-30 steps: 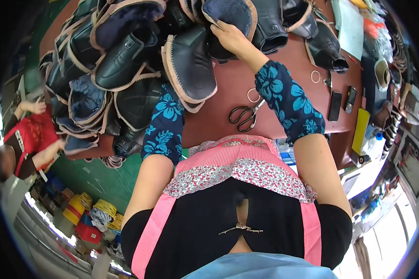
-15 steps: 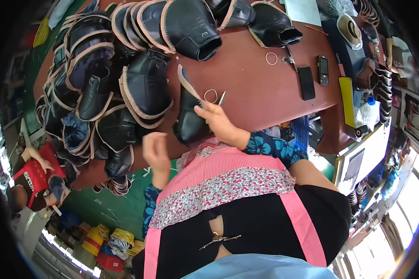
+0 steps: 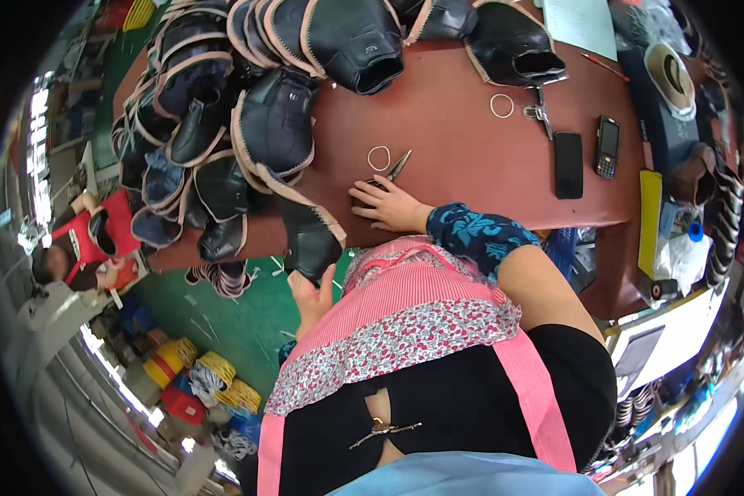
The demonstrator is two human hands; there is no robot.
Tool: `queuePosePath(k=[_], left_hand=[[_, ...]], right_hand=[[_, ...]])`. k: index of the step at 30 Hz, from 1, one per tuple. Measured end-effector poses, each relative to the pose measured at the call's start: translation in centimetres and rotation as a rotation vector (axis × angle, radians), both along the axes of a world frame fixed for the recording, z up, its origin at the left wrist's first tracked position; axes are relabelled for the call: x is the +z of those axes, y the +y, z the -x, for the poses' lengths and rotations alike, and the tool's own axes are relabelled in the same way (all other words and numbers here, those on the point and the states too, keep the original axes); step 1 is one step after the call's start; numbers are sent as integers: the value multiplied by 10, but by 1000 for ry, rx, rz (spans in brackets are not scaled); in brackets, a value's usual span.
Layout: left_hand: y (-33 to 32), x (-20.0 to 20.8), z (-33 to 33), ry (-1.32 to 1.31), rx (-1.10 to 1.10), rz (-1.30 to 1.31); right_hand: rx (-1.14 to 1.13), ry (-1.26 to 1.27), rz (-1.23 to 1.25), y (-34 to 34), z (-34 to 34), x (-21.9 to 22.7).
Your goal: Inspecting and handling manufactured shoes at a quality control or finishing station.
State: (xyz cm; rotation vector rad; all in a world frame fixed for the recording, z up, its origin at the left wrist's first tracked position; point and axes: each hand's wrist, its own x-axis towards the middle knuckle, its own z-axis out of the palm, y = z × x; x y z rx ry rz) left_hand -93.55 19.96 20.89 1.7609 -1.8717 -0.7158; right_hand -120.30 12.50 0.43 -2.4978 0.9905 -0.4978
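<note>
Thumb and fingers of my left hand (image 3: 310,304) are closed on the near end of a black leather boot upper (image 3: 306,238) with a tan toothed edge; it sits at the front edge of the red-brown counter (image 3: 463,107), partly beyond it. My right hand (image 3: 395,208) lies over the handles of metal scissors (image 3: 400,166), fingers a little apart; from my remote seat I can't tell whether it grips them. Near the blades I see a thin cream ring (image 3: 369,159), and to the left, piled black uppers (image 3: 273,124).
</note>
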Motion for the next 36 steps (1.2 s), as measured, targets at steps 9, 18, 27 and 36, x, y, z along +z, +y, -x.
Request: queuePosePath(k=[9,18,27,36], left_hand=[[-11,-95,25,-567,-570,-164],[-70,-23,81,-520,-674,-476],[-126,-10,139,-562,-648,-497],[-234,-54,202,-244,-524,101]], right_hand=[[-145,-62,-276,32,181,51],[-1121,-1159,-893,-175,154,53],[-793,-797,-685,-209,120,93],[-1385,231,90,-140,318,105]])
